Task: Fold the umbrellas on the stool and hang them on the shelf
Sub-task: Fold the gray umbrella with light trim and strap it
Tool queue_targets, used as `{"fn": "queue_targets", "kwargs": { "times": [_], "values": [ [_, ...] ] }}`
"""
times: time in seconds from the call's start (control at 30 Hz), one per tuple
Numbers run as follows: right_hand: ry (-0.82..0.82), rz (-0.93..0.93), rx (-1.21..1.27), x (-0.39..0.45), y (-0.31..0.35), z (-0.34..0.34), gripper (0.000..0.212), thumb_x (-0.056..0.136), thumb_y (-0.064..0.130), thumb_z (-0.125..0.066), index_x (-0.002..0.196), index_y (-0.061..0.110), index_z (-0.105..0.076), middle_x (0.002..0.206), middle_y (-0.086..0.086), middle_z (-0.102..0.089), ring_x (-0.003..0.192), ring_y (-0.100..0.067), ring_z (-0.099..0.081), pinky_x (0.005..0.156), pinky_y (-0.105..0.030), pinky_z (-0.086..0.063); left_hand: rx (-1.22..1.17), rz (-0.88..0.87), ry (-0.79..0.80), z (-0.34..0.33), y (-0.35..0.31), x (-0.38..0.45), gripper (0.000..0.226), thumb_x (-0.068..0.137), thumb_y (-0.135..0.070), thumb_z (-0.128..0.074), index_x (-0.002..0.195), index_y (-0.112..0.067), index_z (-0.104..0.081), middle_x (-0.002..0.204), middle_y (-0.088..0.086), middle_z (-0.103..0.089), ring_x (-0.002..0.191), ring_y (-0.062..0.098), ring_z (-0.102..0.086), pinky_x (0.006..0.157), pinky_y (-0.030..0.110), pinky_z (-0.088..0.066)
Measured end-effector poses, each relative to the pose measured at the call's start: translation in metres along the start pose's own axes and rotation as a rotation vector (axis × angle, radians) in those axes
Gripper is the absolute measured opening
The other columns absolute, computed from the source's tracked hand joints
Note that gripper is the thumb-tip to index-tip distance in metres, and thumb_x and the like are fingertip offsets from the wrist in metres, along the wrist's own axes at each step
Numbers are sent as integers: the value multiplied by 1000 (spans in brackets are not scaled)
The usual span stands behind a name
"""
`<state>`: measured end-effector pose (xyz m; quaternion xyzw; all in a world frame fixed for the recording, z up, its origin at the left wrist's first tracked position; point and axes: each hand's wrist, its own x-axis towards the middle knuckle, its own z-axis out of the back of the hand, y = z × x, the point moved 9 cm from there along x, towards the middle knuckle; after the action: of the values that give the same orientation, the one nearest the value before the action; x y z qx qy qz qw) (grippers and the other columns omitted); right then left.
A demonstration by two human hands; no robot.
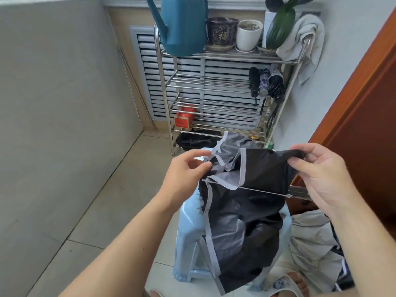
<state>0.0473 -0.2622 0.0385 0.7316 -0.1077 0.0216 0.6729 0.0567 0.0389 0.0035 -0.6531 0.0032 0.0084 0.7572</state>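
Black umbrella (246, 211) with grey trim hangs crumpled, left hand (184, 170) and right hand (321, 174) each pinching its cloth

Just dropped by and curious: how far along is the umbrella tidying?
Done: three folded umbrellas already hang on the shelf. In hand: the left hand and right hand pinch the black umbrella over the stool, canopy loose. Left: folding it, hanging it, then perhaps the beige one lying beside the stool.

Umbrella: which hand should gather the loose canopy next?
Left hand, probably. It only pinches the canopy edge of the umbrella, beside the loose folds. The right hand grips the fabric at the far end, steadying it.
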Motion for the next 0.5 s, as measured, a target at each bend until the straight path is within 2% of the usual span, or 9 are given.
{"fn": "queue_targets", "kwargs": {
  "times": [0.07,0.17,0.3,0.4,0.5],
  "values": [
    [-10,7,-7,0,3,3,75,30,64,-96,93,27,-80,93,-2,-76,98,-19,-69,87,-24,-57,-41,25,-55,1,0,2,18,94,-8,-72,93,-24,-79,78,0,-77,67,8,-64,65,20,-49],
    [-29,26,1,1,10,11,73,30,64,-97,91,27,-80,89,1,-75,95,-18,-69,89,-25,-58,-84,48,-129,6,3,4,18,94,-3,-68,89,-20,-73,79,7,-73,67,21,-63,66,35,-53],
    [-8,22,-8,2,8,7,71,31,65,-97,89,28,-80,88,1,-75,94,-17,-69,90,-26,-58,52,20,-153,6,5,6,27,97,-10,-64,82,-31,-61,86,3,-72,71,29,-65,70,54,-60],
    [-9,15,-1,3,6,4,69,34,65,-96,90,27,-80,87,0,-75,93,-17,-70,87,-24,-57,97,-12,-162,8,-3,2,22,100,-13,-61,85,-30,-63,82,3,-72,70,21,-65,73,51,-60],
    [-26,13,0,3,6,7,66,39,63,-95,91,26,-80,89,0,-76,93,-16,-71,85,-24,-57,-43,26,-185,17,-4,-3,12,102,-11,-57,96,-16,-66,73,2,-66,66,14,-63,73,38,-59]
  ]
}}
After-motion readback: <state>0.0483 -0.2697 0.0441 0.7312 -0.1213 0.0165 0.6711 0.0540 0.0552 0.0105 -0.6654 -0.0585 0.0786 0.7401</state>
